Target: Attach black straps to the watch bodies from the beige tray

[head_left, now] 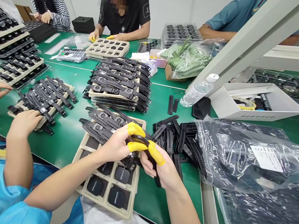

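So, going left to right: off to the left of the hands a co-worker's two bare hands are working over their own tray of strapped watches, well clear of the main action. The left hand is closed on a small black watch body, pinched between thumb and forefinger, both capped with yellow finger covers. It sits just over the tan tray, which has finished watches at the far end and bare watch bodies in the near pockets.

The right hand is touching the left, clamped on a black strap that hangs down past the palm; its forefinger also has a yellow cover. The two hands are together, meeting right at the joint between strap and body.

My take on doing this bit well: keep the body pinned still with the left and let the right do the lining up, strap end square to the lug, not angled. Push straight in. I can't make out the pin or the slot from here, too small. To the right of the hands is the loose pile of straps on the green counter, then a plastic bag of more straps further right, so the next one is an easy grab.
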`<state>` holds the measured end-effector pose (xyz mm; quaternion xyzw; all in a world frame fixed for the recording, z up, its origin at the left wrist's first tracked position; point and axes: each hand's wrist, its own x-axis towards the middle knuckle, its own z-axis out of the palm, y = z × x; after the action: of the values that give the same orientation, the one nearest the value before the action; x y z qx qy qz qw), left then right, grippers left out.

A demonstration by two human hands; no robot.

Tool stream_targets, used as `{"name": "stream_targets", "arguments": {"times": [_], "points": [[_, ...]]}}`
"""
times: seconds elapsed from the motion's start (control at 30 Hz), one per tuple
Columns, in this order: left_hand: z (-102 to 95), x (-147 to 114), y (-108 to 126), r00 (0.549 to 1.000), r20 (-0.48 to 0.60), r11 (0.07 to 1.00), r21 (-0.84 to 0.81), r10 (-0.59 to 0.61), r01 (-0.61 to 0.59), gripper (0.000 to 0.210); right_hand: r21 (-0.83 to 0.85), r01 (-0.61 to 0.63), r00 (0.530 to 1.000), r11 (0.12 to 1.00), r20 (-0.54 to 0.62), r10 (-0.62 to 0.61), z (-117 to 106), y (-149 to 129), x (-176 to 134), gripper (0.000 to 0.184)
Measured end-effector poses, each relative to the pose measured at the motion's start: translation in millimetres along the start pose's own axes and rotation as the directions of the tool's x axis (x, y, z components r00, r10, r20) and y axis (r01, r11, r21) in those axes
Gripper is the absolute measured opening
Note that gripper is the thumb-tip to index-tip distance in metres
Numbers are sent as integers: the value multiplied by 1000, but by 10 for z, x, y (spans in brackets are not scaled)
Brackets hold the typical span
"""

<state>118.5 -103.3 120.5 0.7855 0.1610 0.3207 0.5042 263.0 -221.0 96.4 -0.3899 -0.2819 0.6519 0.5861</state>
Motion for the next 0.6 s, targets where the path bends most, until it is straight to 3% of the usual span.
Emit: {"name": "stream_targets", "arguments": {"times": [0.17,0.33,0.43,0.6], "points": [[37,11,15,951,-95,900,-362,-294,242,40,-37,-110,991,993,72,112,-78,-50,-10,41],[-67,100,-28,867,-322,843,-505,-381,184,51,-124,-173,981,977,62,182,-131,-91,-20,44],[-81,135,-40,840,-345,820,-541,-418,185,55,-150,-178,981,973,46,187,-137,-92,-21,45],[-63,136,-34,842,-382,851,-502,-381,157,56,-182,-121,993,976,-12,121,-133,-67,-7,49]]}}
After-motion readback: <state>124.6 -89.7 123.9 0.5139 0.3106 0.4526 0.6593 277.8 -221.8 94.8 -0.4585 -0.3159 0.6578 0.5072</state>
